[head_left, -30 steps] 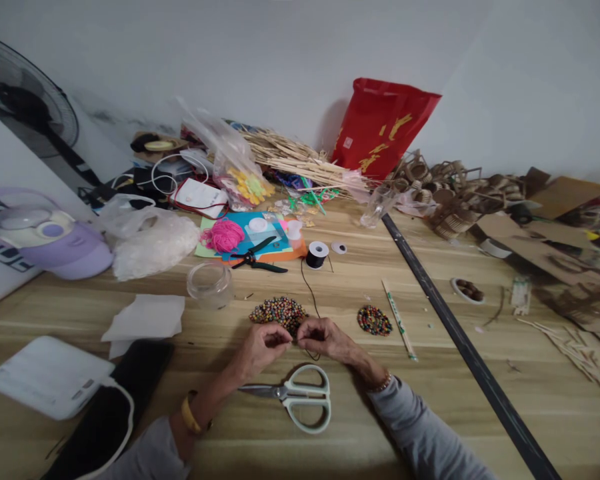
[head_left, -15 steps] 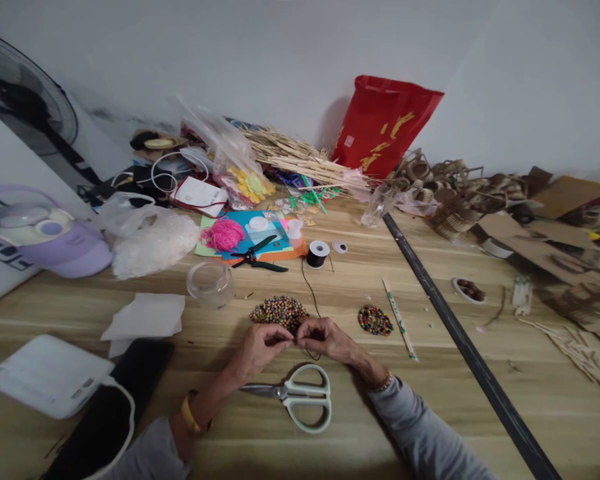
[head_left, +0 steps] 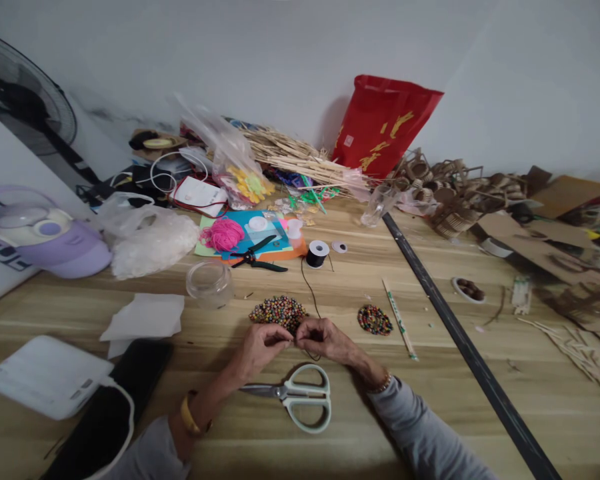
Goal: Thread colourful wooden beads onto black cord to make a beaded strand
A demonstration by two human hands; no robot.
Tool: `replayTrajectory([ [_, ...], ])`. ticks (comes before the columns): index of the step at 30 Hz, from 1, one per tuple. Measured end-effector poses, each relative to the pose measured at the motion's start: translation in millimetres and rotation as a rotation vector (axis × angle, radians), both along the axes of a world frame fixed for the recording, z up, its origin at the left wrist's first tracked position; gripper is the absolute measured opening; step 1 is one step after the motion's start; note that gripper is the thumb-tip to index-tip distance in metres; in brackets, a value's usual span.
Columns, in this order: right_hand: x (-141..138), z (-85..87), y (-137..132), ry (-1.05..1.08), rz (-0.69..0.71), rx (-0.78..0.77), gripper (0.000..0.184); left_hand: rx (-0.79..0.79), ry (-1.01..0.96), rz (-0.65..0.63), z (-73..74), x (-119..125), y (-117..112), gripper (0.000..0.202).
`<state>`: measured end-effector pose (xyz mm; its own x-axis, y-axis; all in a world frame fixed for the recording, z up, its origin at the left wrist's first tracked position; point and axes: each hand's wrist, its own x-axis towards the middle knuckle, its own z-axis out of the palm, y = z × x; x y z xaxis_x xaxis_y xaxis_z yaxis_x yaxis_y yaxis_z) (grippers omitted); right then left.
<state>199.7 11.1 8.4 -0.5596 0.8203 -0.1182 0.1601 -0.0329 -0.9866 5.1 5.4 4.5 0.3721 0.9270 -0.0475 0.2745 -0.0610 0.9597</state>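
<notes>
My left hand (head_left: pixel 261 348) and my right hand (head_left: pixel 325 339) meet fingertip to fingertip just in front of a heap of multicoloured beads (head_left: pixel 279 312). Both are closed in a pinch. A thin black cord (head_left: pixel 311 288) runs from its spool (head_left: pixel 318 254) down to my right hand, and a loop of it shows below those fingers. What sits between my left fingertips is too small to make out. Scissors with pale handles (head_left: pixel 307 400) lie on the table below my hands. Right of my right hand rests a coiled string of similar beads (head_left: pixel 375 320).
Pliers with dark handles (head_left: pixel 260 255) and pink yarn (head_left: pixel 223 234) lie on coloured sheets. A clear jar (head_left: pixel 210 283) stands left of the beads. Beyond a paper-sleeved stick (head_left: pixel 401 320), a dark strip (head_left: pixel 460 333) crosses the table. A white device (head_left: pixel 47 377) sits at left.
</notes>
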Motion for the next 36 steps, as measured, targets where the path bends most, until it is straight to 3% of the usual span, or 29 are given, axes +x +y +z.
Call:
replayTrajectory([
  [36,0.6,-5.0,0.0,-0.040,0.011,0.025,0.021,-0.005,0.019,0.004,-1.9,0.6,0.3,0.011],
])
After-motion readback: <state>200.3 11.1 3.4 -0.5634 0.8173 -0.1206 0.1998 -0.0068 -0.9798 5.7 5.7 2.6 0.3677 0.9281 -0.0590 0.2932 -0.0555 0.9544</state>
